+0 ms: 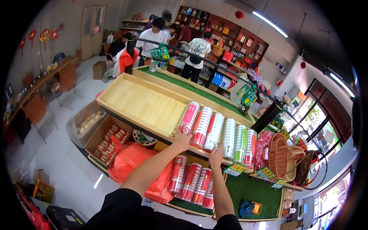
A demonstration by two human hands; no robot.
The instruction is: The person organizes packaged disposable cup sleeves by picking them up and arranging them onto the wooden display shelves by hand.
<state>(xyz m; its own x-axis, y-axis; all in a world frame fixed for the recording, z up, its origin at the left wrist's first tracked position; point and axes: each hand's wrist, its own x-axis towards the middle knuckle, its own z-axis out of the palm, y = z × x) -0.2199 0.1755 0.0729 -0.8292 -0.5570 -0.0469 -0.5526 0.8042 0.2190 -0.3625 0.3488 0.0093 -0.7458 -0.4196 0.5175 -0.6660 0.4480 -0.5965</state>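
A row of tall clear tubes filled with stacked small round pieces leans in the right half of a light wooden display tray. My left hand is at the lower end of the leftmost tube, a pink-labelled one, with its fingers closed against it. My right hand is at the tray's front edge, touching the bottom of a white and green tube; its fingers are partly hidden. To its right stand a white tube, a green tube and a red tube.
Red-labelled tubes stand on the lower shelf beside a red plastic bag. Wicker baskets sit at the right, near green price signs. A cardboard box holds small packs. Several people are behind the tray.
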